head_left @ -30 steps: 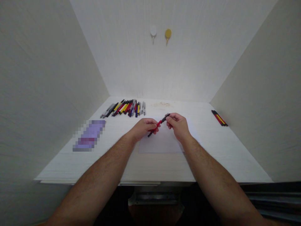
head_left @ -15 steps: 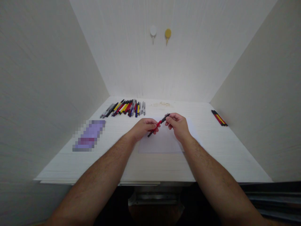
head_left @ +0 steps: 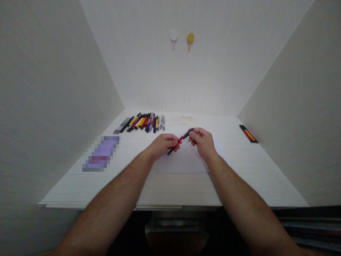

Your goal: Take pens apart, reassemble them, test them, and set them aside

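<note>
Head view. Your red-and-black pen (head_left: pixel 180 140) is between your two hands, above the white sheet (head_left: pixel 183 163) in the middle of the table (head_left: pixel 266 177). It slants, with its lower black end toward you and to the left and its other black end away from you and to the right.

Your left hand (head_left: pixel 163 144) is closed on the red barrel, thumb on top and fingers curled beneath; the lower black end pokes out past the fingers. Your right hand (head_left: pixel 204 141) pinches the upper black part between thumb and forefinger, other fingers curled in. Something greyish shows along that upper part, too small to make out. Cannot tell whether the black part and the red barrel are fully joined. Your hands are near each other but apart, bridged by the pen.

The sheet lies flat, partly hidden by your hands and right forearm. Off to your left, toward the back, a row of loose pens (head_left: pixel 144 122) lies side by side, some overlapping: black, yellow, red, blue and clear ones. Nearer you on that side is a flat purple item (head_left: pixel 102 153), blurred into blocks, details unreadable.

Far right, beside the right side wall (head_left: pixel 301 89), a small bunch of pens (head_left: pixel 248 134), red, yellow and black, lies close together on a slant. Brownish marks (head_left: pixel 185 118) show on the tabletop near the back wall (head_left: pixel 213 71). A white hook (head_left: pixel 173 35) and a yellow hook (head_left: pixel 190 37) are fixed side by side higher up that wall.
</note>
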Action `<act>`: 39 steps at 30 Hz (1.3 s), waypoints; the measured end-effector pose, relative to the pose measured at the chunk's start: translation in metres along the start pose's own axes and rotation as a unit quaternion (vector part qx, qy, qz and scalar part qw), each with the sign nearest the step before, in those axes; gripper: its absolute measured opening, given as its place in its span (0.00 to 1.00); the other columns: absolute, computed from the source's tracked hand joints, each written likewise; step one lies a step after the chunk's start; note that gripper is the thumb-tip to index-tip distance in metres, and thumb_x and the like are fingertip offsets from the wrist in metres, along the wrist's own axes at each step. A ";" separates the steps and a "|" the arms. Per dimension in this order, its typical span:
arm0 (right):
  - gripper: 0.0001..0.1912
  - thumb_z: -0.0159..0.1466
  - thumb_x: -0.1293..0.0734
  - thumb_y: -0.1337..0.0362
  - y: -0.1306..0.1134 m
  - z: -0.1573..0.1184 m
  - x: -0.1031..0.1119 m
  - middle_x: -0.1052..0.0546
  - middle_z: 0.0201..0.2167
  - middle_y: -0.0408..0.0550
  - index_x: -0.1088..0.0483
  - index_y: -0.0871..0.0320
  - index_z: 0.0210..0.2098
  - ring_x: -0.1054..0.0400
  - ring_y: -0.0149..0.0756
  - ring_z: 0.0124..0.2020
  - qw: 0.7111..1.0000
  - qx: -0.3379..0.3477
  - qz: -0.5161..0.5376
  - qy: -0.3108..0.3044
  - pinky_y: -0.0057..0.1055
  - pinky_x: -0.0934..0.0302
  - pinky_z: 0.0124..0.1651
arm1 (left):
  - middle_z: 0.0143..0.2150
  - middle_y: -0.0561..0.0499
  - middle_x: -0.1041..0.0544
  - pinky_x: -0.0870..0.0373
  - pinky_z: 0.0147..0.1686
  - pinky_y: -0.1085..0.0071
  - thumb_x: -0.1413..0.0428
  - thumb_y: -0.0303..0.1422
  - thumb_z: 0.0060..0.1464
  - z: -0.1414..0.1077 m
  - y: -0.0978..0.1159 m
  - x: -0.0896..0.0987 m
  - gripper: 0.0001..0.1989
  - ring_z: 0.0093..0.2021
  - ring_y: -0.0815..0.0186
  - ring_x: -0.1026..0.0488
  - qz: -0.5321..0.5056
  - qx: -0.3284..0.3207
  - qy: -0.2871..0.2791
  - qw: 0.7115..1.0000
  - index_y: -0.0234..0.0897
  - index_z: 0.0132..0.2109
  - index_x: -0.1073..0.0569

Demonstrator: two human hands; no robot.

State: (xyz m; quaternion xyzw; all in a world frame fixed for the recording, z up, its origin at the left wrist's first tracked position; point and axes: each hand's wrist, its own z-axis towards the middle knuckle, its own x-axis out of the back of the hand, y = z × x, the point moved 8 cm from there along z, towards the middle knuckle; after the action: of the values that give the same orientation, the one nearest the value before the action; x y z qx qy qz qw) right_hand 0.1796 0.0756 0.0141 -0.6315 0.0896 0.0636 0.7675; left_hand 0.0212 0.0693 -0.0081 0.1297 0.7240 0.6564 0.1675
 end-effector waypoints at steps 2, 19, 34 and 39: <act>0.09 0.50 0.28 0.62 -0.003 0.002 0.006 0.28 0.19 0.41 0.27 0.59 0.29 0.37 0.26 0.19 0.999 0.008 0.022 0.023 0.23 0.47 0.19 | 0.27 0.49 0.24 0.36 0.29 0.72 0.39 0.33 0.45 0.000 0.000 0.001 0.11 0.25 0.69 0.29 -0.002 0.002 0.003 1.000 0.30 0.35 0.24; 0.11 0.50 0.29 0.62 -0.016 0.007 0.028 0.27 0.26 0.41 0.31 0.58 0.31 0.38 0.24 0.21 0.993 0.026 0.059 0.103 0.23 0.48 0.18 | 0.26 0.49 0.24 0.37 0.26 0.73 0.39 0.33 0.43 -0.001 -0.003 0.003 0.09 0.24 0.70 0.30 0.035 0.005 0.012 0.999 0.32 0.32 0.25; 0.11 0.49 0.28 0.63 -0.016 0.007 0.031 0.28 0.25 0.41 0.28 0.58 0.32 0.37 0.25 0.20 0.991 0.025 0.067 0.109 0.23 0.48 0.18 | 0.26 0.49 0.24 0.39 0.25 0.74 0.40 0.33 0.44 0.002 -0.005 0.002 0.09 0.24 0.70 0.30 0.055 0.003 -0.002 0.998 0.31 0.32 0.26; 0.12 0.49 0.28 0.63 -0.015 0.008 0.031 0.28 0.25 0.42 0.28 0.58 0.32 0.37 0.24 0.20 0.991 0.020 0.064 0.112 0.22 0.48 0.18 | 0.26 0.49 0.24 0.39 0.24 0.74 0.40 0.33 0.44 0.001 -0.004 0.002 0.09 0.24 0.70 0.31 0.057 -0.001 0.000 0.998 0.32 0.32 0.25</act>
State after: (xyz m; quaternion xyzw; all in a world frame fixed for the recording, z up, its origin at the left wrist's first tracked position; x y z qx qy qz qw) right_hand 0.2136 0.0797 0.0228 -0.6121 0.2168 0.0400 0.7594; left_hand 0.0203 0.0704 -0.0120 0.1708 0.7147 0.6656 0.1304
